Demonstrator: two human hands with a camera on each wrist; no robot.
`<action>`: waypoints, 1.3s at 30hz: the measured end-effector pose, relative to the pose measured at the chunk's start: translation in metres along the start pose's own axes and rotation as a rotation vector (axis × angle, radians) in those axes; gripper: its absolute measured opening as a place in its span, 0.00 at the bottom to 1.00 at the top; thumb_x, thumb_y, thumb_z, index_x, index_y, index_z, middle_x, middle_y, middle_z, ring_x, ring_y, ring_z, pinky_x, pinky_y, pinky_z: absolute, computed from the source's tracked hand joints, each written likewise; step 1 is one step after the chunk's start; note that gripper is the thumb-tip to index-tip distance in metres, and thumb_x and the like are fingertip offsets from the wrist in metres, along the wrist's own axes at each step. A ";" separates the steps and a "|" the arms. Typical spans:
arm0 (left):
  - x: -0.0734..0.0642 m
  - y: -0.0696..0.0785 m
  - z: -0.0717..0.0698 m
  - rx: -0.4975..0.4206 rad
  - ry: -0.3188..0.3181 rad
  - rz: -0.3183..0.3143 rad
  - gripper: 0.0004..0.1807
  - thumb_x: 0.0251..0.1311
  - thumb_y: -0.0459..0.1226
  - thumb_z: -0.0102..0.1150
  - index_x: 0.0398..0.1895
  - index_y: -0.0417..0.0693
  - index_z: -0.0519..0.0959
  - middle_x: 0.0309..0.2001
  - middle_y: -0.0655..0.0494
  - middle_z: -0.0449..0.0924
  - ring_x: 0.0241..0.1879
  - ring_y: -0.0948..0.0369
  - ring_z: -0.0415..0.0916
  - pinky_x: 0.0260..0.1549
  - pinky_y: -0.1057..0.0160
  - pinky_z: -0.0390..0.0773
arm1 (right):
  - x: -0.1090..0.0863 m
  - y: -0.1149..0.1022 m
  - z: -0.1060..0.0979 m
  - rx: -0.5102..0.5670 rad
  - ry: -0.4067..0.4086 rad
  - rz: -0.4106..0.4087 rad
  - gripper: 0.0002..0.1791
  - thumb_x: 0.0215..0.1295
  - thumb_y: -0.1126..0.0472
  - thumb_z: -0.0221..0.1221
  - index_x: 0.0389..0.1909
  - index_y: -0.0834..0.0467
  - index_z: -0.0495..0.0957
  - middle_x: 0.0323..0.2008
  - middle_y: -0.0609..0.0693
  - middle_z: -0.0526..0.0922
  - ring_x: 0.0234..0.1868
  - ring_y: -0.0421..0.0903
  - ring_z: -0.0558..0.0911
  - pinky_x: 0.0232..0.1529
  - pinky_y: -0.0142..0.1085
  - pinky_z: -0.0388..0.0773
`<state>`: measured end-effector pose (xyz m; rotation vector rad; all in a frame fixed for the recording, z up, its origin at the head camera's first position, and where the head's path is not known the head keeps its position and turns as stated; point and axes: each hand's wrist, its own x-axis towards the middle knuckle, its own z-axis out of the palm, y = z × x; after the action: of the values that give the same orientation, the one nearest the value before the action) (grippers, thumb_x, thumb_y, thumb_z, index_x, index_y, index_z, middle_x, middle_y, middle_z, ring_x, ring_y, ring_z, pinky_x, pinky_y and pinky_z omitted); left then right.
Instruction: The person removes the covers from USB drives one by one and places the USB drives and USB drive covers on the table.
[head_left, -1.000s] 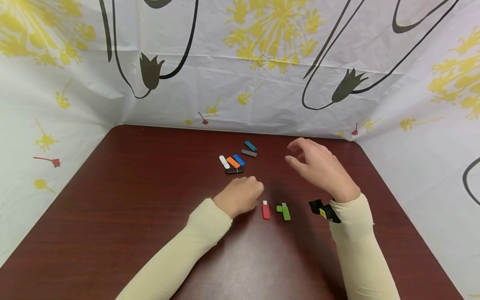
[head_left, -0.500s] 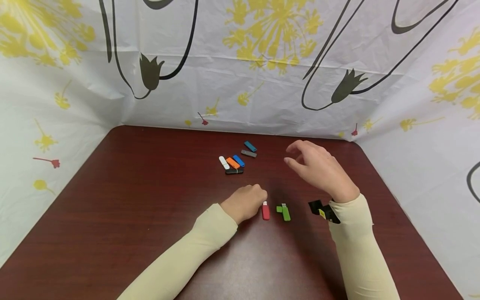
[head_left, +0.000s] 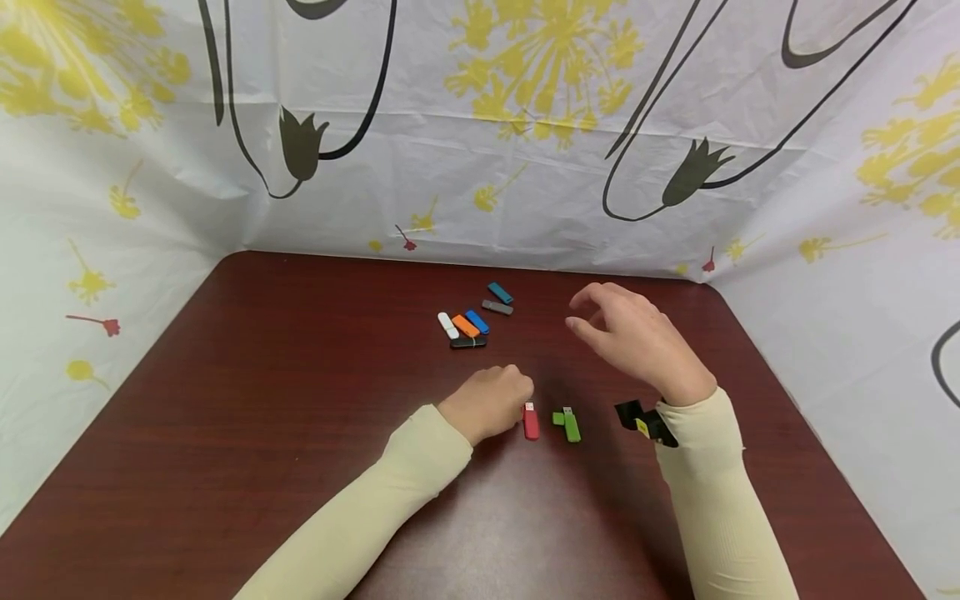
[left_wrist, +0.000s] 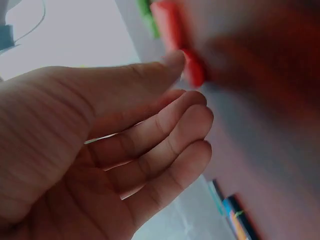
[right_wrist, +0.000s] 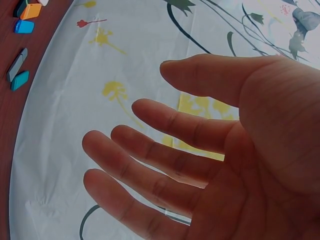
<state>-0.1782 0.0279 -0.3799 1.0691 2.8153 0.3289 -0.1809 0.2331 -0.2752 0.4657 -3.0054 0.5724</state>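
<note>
My left hand (head_left: 487,404) is low over the table, its fingers curled. In the left wrist view its thumb tip presses against a small red USB cap (left_wrist: 194,71), which it pinches; the index fingertip is mostly hidden. Right beside that cap lies a red USB stick (head_left: 531,423), its metal plug bare and pointing away from me. To its right is a green USB stick (head_left: 572,426), plug also bare, with its green cap (head_left: 558,418) alongside. Raised over the table's right side, my right hand (head_left: 637,342) has loosely bent fingers and holds nothing, as the right wrist view shows.
Farther back lie several USB sticks: white (head_left: 447,325), orange (head_left: 466,326), blue (head_left: 477,322), black (head_left: 468,342), grey (head_left: 497,307) and teal (head_left: 500,292). The dark red table (head_left: 300,400) is bordered by a white patterned sheet (head_left: 450,150) behind and at the sides.
My left hand has come down and right to the red USB stick, bringing the red cap beside it. My right hand has drifted slightly left and down. The sticks have stayed put.
</note>
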 end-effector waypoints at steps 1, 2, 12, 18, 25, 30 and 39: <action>0.000 -0.002 -0.004 -0.005 0.003 -0.011 0.07 0.74 0.34 0.67 0.36 0.46 0.89 0.28 0.55 0.81 0.25 0.63 0.73 0.26 0.67 0.73 | 0.000 0.000 0.000 0.001 0.002 -0.001 0.15 0.79 0.52 0.61 0.59 0.55 0.81 0.57 0.54 0.86 0.53 0.53 0.89 0.54 0.57 0.83; -0.001 -0.003 -0.008 -0.006 0.012 -0.023 0.07 0.74 0.37 0.68 0.37 0.46 0.89 0.29 0.55 0.82 0.27 0.63 0.74 0.27 0.66 0.75 | 0.000 0.000 0.000 0.001 0.003 -0.001 0.15 0.79 0.52 0.61 0.59 0.55 0.81 0.57 0.54 0.86 0.53 0.53 0.89 0.54 0.57 0.83; -0.023 -0.031 -0.061 0.004 0.208 -0.137 0.19 0.78 0.48 0.64 0.58 0.43 0.86 0.50 0.48 0.84 0.49 0.54 0.84 0.48 0.53 0.89 | 0.001 0.001 0.000 -0.005 -0.002 0.001 0.16 0.79 0.52 0.60 0.60 0.55 0.80 0.57 0.53 0.85 0.54 0.52 0.88 0.54 0.57 0.83; -0.045 -0.049 -0.088 -0.065 0.320 -0.218 0.26 0.78 0.48 0.64 0.69 0.40 0.81 0.64 0.44 0.82 0.61 0.50 0.81 0.55 0.51 0.88 | 0.001 0.000 -0.001 0.000 -0.006 -0.003 0.17 0.80 0.52 0.60 0.61 0.56 0.80 0.58 0.53 0.84 0.55 0.54 0.88 0.56 0.57 0.81; -0.060 -0.064 -0.106 -0.135 0.348 -0.310 0.30 0.80 0.49 0.60 0.75 0.41 0.75 0.71 0.41 0.76 0.71 0.45 0.73 0.64 0.43 0.82 | 0.005 -0.003 -0.002 0.022 -0.005 -0.013 0.17 0.80 0.52 0.59 0.61 0.56 0.79 0.60 0.55 0.84 0.56 0.54 0.87 0.59 0.58 0.80; -0.068 -0.073 -0.113 -0.146 0.374 -0.338 0.30 0.81 0.48 0.58 0.77 0.42 0.73 0.74 0.40 0.72 0.75 0.42 0.69 0.66 0.40 0.80 | 0.010 -0.008 -0.003 0.050 0.013 -0.026 0.18 0.80 0.52 0.59 0.62 0.56 0.79 0.59 0.53 0.84 0.55 0.53 0.87 0.58 0.56 0.80; -0.077 -0.081 -0.122 -0.160 0.403 -0.364 0.30 0.83 0.47 0.55 0.79 0.40 0.70 0.77 0.39 0.69 0.78 0.42 0.65 0.71 0.38 0.74 | 0.028 -0.022 0.004 0.106 -0.001 -0.037 0.21 0.81 0.53 0.60 0.67 0.57 0.78 0.63 0.54 0.82 0.57 0.54 0.86 0.60 0.56 0.81</action>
<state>-0.1944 -0.1022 -0.2791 0.4839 3.1767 0.7886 -0.2005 0.2044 -0.2682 0.5266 -2.9706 0.7316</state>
